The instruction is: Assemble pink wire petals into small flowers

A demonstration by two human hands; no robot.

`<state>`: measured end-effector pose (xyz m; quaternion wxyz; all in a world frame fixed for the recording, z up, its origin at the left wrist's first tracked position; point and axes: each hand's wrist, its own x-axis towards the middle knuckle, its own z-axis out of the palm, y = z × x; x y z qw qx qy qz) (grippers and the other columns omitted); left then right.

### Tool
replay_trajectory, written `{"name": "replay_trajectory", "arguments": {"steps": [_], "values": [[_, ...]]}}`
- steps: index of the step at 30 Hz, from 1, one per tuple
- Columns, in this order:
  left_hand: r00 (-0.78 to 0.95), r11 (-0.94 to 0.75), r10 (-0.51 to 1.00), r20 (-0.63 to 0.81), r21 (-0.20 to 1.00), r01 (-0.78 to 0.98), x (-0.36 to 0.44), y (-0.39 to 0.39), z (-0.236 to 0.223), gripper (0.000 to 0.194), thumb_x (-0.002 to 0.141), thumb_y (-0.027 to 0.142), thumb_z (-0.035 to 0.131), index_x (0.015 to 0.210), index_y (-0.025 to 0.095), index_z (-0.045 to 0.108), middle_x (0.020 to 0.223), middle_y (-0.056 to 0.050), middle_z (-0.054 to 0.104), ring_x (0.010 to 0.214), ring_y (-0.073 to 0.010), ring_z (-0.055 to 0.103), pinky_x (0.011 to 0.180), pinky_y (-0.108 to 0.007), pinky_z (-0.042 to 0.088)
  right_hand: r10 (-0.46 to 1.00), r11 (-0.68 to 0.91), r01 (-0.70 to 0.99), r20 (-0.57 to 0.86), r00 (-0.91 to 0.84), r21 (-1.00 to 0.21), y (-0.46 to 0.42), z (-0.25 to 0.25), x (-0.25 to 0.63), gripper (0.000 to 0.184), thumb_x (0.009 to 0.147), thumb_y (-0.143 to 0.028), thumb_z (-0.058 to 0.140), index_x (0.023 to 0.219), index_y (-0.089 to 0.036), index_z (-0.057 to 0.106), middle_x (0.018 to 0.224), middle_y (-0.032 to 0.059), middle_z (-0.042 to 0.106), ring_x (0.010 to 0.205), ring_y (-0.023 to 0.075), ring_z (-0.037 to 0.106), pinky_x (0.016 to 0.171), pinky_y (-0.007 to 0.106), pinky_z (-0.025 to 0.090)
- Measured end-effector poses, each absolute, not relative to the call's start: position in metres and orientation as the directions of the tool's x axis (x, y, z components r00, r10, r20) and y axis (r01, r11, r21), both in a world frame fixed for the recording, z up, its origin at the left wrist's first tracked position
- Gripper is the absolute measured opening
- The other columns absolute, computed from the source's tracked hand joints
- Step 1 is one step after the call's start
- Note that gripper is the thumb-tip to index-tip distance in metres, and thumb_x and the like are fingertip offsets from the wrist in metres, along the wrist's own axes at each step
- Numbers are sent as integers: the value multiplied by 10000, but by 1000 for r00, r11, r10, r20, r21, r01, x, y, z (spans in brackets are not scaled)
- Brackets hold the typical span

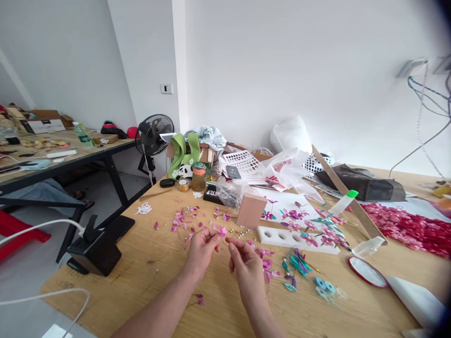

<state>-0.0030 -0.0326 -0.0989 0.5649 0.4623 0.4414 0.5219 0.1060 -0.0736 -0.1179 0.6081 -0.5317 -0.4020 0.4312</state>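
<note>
A small pink petal flower is pinched between the thumb and fingers of my left hand. Close beside it, my right hand has its thumb and fingers drawn together; whatever they hold, perhaps something thin, is too small to make out. Loose pink petals lie on the table behind my left hand, and more pink flowers rest to the right of my right hand. White beads are scattered just beyond the fingers. A dark pink petal piece lies nearer to me.
Behind my hands stand a wooden block and a white foam strip with holes. Teal and purple pieces, thread bobbins and a red-rimmed round dish lie right. A black power block sits at the left edge.
</note>
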Motion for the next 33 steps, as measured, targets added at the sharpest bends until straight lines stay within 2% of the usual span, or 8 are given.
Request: {"name": "replay_trajectory", "arguments": {"steps": [3,6,12,17,20,24,29,33], "values": [[92,-4,996,21,983,-182,-1,-35,-101,180,699,291,619,621,132,590,480,41,493,480,-82,433,522,-206,352,970,43,-264,-23,241,-963,-73,-120,102,374,709,-456,684,909,-146,623,650,-5,580,480,93,489,456,214,384],[107,-1,994,21,983,-181,1,-37,-103,172,706,287,607,641,128,592,486,41,495,479,-89,446,513,-211,364,980,23,-357,-49,192,-934,-72,-122,101,341,699,-429,711,858,-139,628,692,7,603,530,89,507,505,211,400],[128,-48,990,60,994,-97,6,-38,-108,149,735,257,563,646,138,560,516,32,505,496,-98,467,512,-213,376,978,-10,-528,-119,172,-849,-72,-125,98,301,667,-393,753,675,-140,590,528,-55,487,420,28,329,407,171,230],[145,-135,981,128,990,42,7,-39,-117,154,799,256,499,687,159,540,577,14,533,532,-121,510,528,-230,407,958,-40,-685,-223,181,-728,-71,-126,95,326,548,-332,830,691,-151,599,479,-86,426,407,21,273,395,165,199],[120,-250,966,228,941,229,6,-42,-120,152,825,235,475,706,170,544,655,-17,580,613,-148,552,578,-252,422,950,-39,-730,-252,185,-682,-70,-129,95,327,515,-307,842,652,-151,589,459,-95,398,402,20,268,388,162,194],[120,-401,912,392,788,467,4,-47,-118,149,829,163,455,707,176,539,740,-43,598,738,-179,557,666,-284,416,949,-46,-755,-264,171,-654,-70,-132,95,330,529,-311,829,582,-155,544,433,-96,372,391,24,271,383,165,195],[216,-479,874,436,698,532,4,-50,-117,157,816,100,434,768,185,557,771,-46,597,792,-194,549,688,-293,415,940,-53,-775,-294,175,-630,-69,-136,97,322,520,-300,828,603,-152,553,452,-91,385,399,28,278,386,167,203],[256,-482,875,410,703,522,4,-49,-117,187,814,94,427,788,188,586,777,-57,609,785,-199,553,688,-294,416,928,-61,-770,-320,190,-635,-67,-137,99,331,504,-306,831,602,-153,555,458,-93,372,399,30,257,377,172,191]]}}
